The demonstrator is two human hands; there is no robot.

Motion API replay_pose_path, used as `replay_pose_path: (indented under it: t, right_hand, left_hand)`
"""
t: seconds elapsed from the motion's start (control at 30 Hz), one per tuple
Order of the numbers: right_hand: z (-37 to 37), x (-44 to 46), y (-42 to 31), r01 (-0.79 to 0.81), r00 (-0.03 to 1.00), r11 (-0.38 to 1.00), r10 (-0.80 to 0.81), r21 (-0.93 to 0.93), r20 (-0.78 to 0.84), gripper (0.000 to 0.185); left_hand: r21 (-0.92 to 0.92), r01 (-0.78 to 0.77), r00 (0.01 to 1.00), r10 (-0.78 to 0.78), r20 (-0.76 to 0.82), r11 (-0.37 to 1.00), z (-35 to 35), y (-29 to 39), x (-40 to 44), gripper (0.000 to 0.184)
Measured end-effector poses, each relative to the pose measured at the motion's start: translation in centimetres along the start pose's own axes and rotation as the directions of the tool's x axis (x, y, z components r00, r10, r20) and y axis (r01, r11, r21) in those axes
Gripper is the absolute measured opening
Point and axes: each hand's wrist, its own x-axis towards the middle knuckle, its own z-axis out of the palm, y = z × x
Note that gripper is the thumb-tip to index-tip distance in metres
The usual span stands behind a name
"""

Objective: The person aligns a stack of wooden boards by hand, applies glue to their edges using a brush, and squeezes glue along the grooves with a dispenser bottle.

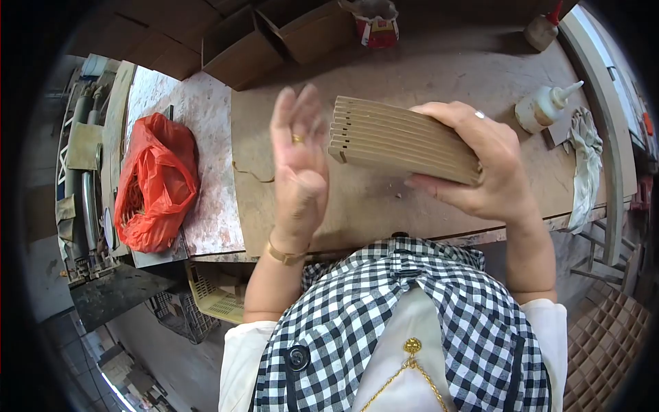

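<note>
A stack of brown cardboard strips (405,141), with small dark slots along its left end, is tilted above the workbench. My right hand (480,154) grips its right end, thumb below and fingers over the top. Just left of the stack, my left hand (300,147) is raised with the palm turned towards it and the fingers stretched out, slightly blurred. It holds nothing and appears apart from the strips.
A red plastic bag (156,182) lies at the left of the workbench (371,220). Cardboard boxes (254,58) and a red-and-white packet (377,31) stand at the back. A glue bottle (542,110), another red-tipped bottle (541,33) and a cloth (583,165) are on the right.
</note>
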Motion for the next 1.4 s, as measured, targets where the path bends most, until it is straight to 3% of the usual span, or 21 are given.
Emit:
replay_pose_path:
  t: [0.03,0.07,0.2,0.23,0.37,0.4,0.53,0.57,0.7,0.73,0.87,1.03,1.23,1.4]
  right_hand:
    - [-0.1,0.1,0.3,0.06,0.995,0.993,-0.052,-0.1,0.089,0.071]
    - [0.0,0.1,0.7,0.055,0.994,0.994,-0.046,-0.092,0.1,0.071]
    - [0.8,-0.4,2.9,-0.031,0.974,0.978,0.077,-0.208,0.213,0.074]
    - [0.9,-0.4,3.2,-0.036,0.972,0.978,0.082,-0.206,0.222,0.074]
    - [1.3,-0.8,3.6,-0.221,0.975,0.97,0.22,0.098,0.022,0.074]
    - [1.6,-0.8,3.7,-0.227,0.974,0.969,0.226,0.094,0.022,0.074]
    - [3.9,-0.6,3.6,-0.153,0.926,0.938,0.246,0.31,-0.287,0.059]
    - [4.2,-0.5,3.5,-0.156,0.926,0.937,0.249,0.312,-0.285,0.059]
    - [4.9,-0.4,3.1,-0.28,0.799,0.703,0.548,0.653,-0.247,0.037]
    - [4.9,-0.2,3.1,-0.283,0.799,0.702,0.55,0.654,-0.244,0.037]
    - [4.6,0.3,3.1,-0.37,0.783,0.737,0.575,0.565,-0.238,0.036]
    - [4.7,0.7,3.6,-0.314,0.8,0.777,0.526,0.546,-0.289,0.032]
    - [5.3,1.2,3.7,-0.327,0.763,0.766,0.56,0.554,-0.323,0.039]
    - [4.8,0.8,4.1,-0.446,0.759,0.786,0.586,0.429,-0.284,0.036]
  left_hand:
    - [0.029,-0.158,0.987,0.158,-0.006,0.987,0.4,0.4,0.5,0.045]
    - [0.03,-0.152,0.988,0.153,-0.021,0.988,0.5,0.4,0.7,0.045]
    - [0.412,-0.043,0.964,-0.071,0.258,0.91,0.8,-0.3,1.7,0.034]
    - [0.409,-0.034,0.965,-0.075,0.249,0.912,0.9,-0.9,1.9,0.034]
    - [0.613,-0.291,0.956,0.206,0.208,0.735,1.5,-3.7,2.7,0.028]
    - [0.608,-0.288,0.957,0.202,0.207,0.74,1.6,-3.9,2.9,0.028]
    - [0.606,-0.148,0.988,0.086,0.13,0.782,2.0,-3.5,3.3,0.027]
    - [0.606,-0.144,0.988,0.083,0.128,0.782,2.1,-3.4,3.2,0.027]
    - [0.633,-0.029,0.999,0.005,0.039,0.774,2.8,-2.7,3.0,0.03]
    - [0.633,-0.026,0.999,0.004,0.036,0.774,2.8,-2.6,3.3,0.03]
    - [0.32,0.117,0.992,-0.097,-0.076,0.94,2.4,-2.3,4.4,0.032]
    - [0.434,0.069,0.993,-0.102,0.053,0.898,1.7,-3.7,4.5,0.037]
    - [0.406,0.042,0.998,-0.058,0.027,0.913,1.7,-4.2,5.0,0.038]
    - [0.458,0.095,0.991,-0.125,0.036,0.884,1.6,-3.8,5.3,0.036]
